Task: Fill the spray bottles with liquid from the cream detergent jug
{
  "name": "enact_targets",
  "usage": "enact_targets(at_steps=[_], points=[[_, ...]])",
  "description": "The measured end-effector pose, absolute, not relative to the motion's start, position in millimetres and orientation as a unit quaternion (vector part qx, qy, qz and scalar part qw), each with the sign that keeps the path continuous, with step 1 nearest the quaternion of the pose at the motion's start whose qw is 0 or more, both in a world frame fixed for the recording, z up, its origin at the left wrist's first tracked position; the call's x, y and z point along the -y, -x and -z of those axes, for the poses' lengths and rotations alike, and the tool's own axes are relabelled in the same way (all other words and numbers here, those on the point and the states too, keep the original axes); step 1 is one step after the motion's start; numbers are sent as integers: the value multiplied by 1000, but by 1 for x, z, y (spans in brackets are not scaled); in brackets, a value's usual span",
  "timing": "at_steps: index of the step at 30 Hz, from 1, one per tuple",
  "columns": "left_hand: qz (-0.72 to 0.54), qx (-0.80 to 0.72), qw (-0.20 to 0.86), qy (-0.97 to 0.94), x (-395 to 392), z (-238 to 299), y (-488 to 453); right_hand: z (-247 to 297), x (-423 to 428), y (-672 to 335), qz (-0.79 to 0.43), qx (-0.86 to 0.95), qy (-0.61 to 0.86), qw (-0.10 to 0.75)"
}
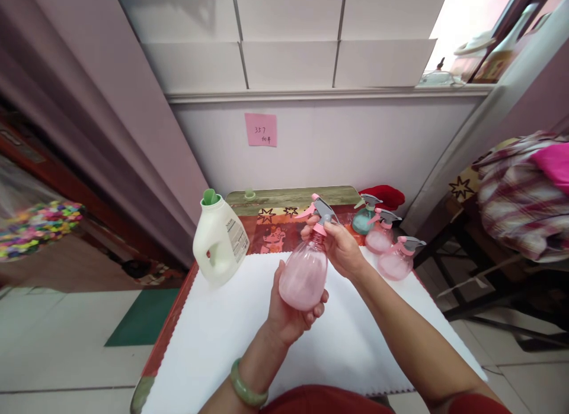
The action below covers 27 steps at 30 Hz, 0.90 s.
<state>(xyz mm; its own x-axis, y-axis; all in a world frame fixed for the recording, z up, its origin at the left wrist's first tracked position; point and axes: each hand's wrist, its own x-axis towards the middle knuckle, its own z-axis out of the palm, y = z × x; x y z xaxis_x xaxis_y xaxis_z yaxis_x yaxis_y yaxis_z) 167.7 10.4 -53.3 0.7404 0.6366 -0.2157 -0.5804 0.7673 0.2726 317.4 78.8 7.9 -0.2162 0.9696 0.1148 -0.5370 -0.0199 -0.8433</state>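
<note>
A pink, see-through spray bottle [304,276] with a pink and grey trigger head is held up, tilted, above the white mat. My left hand [288,316] cups its round body from below, fingers wrapped around the base. At the neck, my right hand [340,245] closes its fingers around the collar just under the trigger head. Pale liquid seems to fill much of the bottle. To the left stands a large cream jug [220,239] with a handle, its mouth showing a green piece. A green bangle [247,385] circles my left wrist.
At the table's right edge stand a teal spray bottle [363,220] and two pink ones, the nearer pink spray bottle [395,263] close to my right forearm. A small greenish cap [249,194] lies at the back. Red cloth [386,196] sits in the back right corner.
</note>
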Motion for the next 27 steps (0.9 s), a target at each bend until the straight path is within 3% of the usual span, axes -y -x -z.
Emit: enact_targets(at_steps=[11, 19, 23, 27], points=[[-346, -203, 908, -122, -6, 44, -170, 0, -71, -308, -624, 436, 241, 602], [-398, -264, 862, -168, -4, 31, -168, 4, -74, -309, -621, 466, 244, 581], [-532, -389, 682, -317, 1, 29, -172, 2, -75, -310, -607, 465, 261, 589], [-611, -503, 315, -524, -2, 42, -171, -5, -70, -303, -587, 442, 305, 606]])
